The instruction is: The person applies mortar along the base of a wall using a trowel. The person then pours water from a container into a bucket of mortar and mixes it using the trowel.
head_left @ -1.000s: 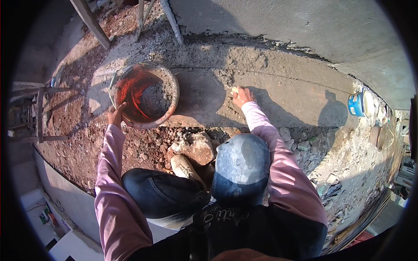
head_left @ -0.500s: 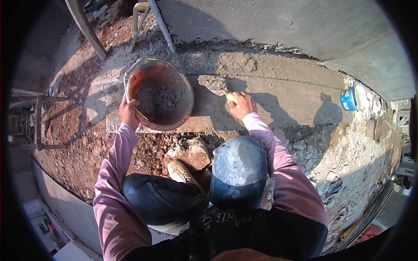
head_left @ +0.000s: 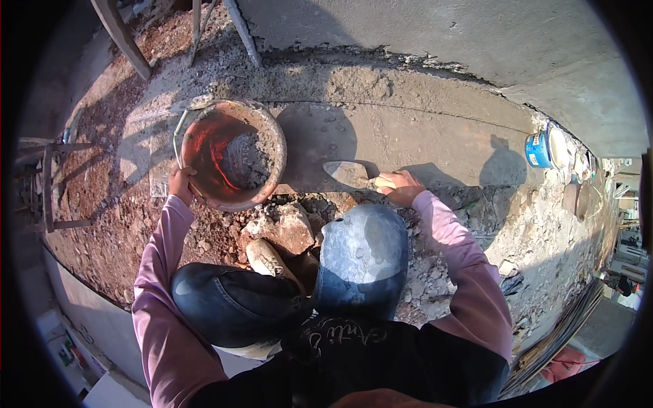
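Note:
My left hand (head_left: 181, 185) is closed on the near left rim of a round reddish bucket (head_left: 277, 146), beside its wire handle (head_left: 178, 136). The bucket leans over, and grey wet mortar (head_left: 255, 160) sits on the right side inside it, leaving the red left wall exposed. In my right hand (head_left: 404, 188) is the wooden grip of a pointed trowel (head_left: 345, 173). Its pale blade points left, low above the near edge of a grey board-like strip (head_left: 422, 129); I cannot tell whether it touches. The gap between blade and bucket is short.
A rough grey wall (head_left: 435, 34) runs along the far side. Wooden legs (head_left: 122, 41) stand at the far left. To the right sits a blue and white tub (head_left: 537, 149) beside rubble (head_left: 537, 224). A large stone (head_left: 282, 231) lies before my shoe (head_left: 269, 258).
The trowel has come nearer to me, and the mortar that lay on its blade is gone. The bucket has shifted a little left and tilted, with its mortar gathered on the right.

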`<state>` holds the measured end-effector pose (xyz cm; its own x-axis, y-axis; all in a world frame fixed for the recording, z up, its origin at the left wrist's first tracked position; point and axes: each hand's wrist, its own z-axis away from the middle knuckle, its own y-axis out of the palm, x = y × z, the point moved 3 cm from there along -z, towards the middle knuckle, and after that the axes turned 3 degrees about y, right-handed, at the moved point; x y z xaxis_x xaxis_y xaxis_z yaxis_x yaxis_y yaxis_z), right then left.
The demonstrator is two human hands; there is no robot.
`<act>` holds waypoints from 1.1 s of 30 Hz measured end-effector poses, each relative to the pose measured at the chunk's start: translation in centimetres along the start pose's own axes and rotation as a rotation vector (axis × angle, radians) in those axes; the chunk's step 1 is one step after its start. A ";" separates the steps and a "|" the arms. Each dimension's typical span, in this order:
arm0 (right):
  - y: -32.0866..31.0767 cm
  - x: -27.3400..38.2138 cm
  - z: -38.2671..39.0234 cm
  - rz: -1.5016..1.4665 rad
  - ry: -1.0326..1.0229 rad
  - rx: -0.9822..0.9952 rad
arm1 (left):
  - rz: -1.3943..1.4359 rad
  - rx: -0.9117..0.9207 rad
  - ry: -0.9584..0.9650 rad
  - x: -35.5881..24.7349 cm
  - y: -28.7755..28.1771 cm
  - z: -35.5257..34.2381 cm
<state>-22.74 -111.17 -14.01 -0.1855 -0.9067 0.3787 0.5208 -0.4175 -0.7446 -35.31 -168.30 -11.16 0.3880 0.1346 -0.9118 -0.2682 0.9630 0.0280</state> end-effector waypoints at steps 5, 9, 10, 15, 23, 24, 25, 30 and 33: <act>4.0 -0.5 -1.9 -0.012 0.058 -0.060 | 0.056 -0.030 0.014 1.7 -0.3 -0.8; 0.0 1.8 -9.4 -0.026 0.037 -0.305 | -0.070 -0.144 -0.086 1.5 0.0 -0.7; -1.6 2.1 -11.3 -0.054 0.034 -0.318 | -0.100 -0.160 -0.075 1.4 0.0 -0.7; -3.6 3.4 -13.4 -0.159 0.079 -0.425 | -0.047 -0.046 0.067 0.8 0.3 0.0; -1.7 4.9 -2.9 -0.366 -0.036 -0.668 | 0.108 0.242 0.008 -3.1 8.4 1.6; -2.0 6.2 -1.9 -0.326 -0.091 -0.711 | 0.106 0.281 0.021 -3.6 10.0 1.9; -2.4 7.7 -0.9 -0.275 -0.245 -0.763 | 0.074 0.335 0.093 -4.2 11.7 2.2; -5.8 7.7 -1.4 -0.015 -0.503 -0.841 | -0.085 0.408 0.222 -4.8 16.9 2.8; -10.8 -3.6 -4.0 -0.070 -0.026 -0.857 | -0.165 0.231 0.227 -4.4 14.8 2.1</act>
<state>-31.08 -103.62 -9.50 -0.1690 -0.8798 0.4442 -0.3020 -0.3828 -0.8731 -39.09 -154.12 -5.87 0.1964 -0.0572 -0.9789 -0.0017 0.9983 -0.0586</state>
